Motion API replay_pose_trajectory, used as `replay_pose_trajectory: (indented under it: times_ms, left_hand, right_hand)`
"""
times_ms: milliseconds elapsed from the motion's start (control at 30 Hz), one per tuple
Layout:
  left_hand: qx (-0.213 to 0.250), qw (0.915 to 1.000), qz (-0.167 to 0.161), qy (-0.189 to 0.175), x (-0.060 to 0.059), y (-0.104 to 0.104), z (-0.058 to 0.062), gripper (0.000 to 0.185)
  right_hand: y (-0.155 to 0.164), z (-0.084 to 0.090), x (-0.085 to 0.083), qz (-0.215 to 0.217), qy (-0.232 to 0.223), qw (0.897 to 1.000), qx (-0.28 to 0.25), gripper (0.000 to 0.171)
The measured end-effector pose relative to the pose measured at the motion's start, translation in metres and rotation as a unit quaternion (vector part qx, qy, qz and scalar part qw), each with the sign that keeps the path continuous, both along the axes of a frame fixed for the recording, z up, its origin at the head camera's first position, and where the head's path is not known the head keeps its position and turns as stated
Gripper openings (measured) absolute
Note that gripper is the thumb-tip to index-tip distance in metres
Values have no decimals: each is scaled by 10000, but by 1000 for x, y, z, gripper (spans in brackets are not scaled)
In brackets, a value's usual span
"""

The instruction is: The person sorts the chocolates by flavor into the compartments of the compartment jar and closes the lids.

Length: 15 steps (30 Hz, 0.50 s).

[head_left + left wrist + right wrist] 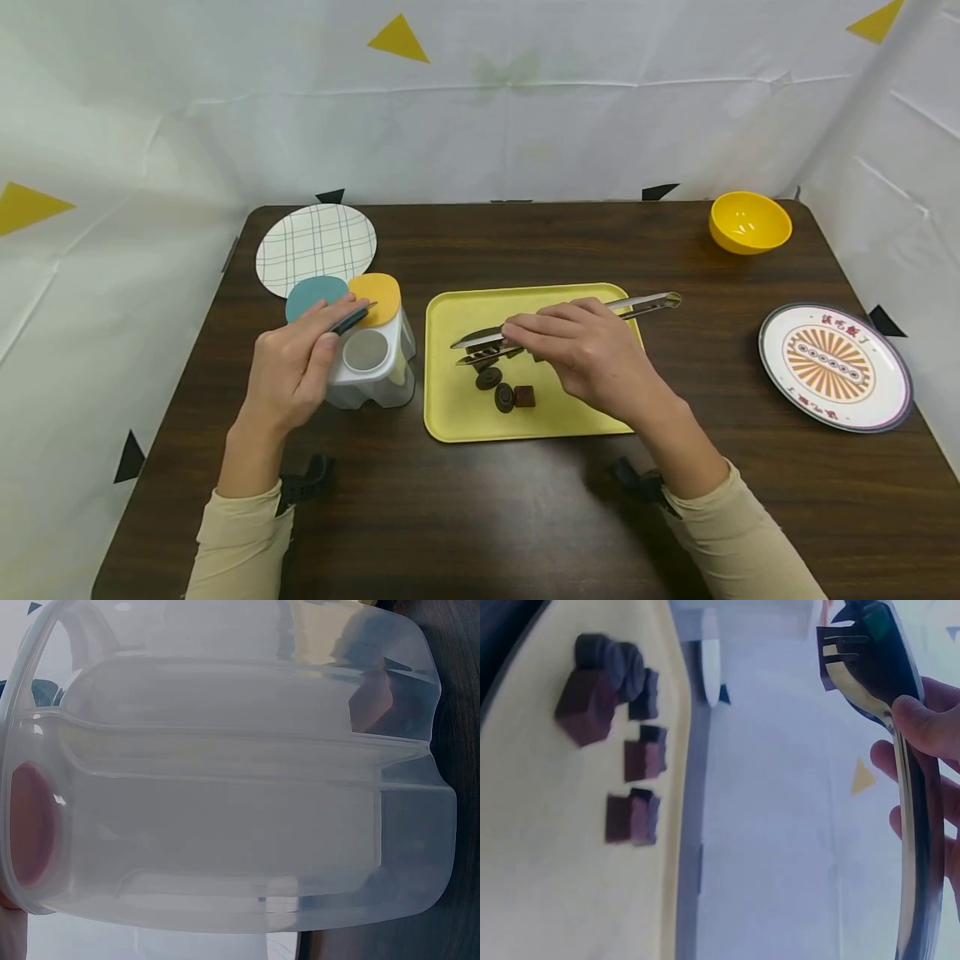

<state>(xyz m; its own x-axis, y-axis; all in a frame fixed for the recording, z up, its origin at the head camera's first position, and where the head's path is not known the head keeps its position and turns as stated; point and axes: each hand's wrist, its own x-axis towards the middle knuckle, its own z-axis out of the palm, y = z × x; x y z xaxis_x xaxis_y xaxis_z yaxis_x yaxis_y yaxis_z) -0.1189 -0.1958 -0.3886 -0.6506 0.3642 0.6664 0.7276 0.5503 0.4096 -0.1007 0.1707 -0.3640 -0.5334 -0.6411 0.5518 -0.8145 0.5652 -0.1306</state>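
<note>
My left hand (337, 321) rests against a clear plastic container (372, 367) with several compartments and pinches a dark lid flap (352, 318) at its top. The container's teal lid (313, 296) and yellow lid (378, 297) stand flipped open. The container's wall (225, 825) fills the left wrist view. My right hand (525, 342) grips metal tongs (645, 305) over the yellow tray (457, 421). The tong tips (855, 652) hover near several chocolate pieces (504, 397), also seen in the right wrist view (585, 705). Something dark seems to sit between the tips; I cannot tell what.
A plaid round mat (316, 242) lies behind the container. A yellow bowl (750, 222) stands at the back right and a patterned plate (835, 367) lies at the right edge. White sheets wall in the dark wooden table (480, 517).
</note>
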Motion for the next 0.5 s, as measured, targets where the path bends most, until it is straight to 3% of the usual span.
replay_pose_trajectory:
  times_ms: [167, 500]
  left_hand:
    - [-3, 10000, -4, 4, 0, 0, 0, 46]
    - [-75, 10000, 29, -32, 0, -1, -1, 48]
  right_hand:
    - [-13, 9, -1, 194, 66, 9998, -16, 41]
    - [-41, 19, -7, 465, 376, 9982, -84, 53]
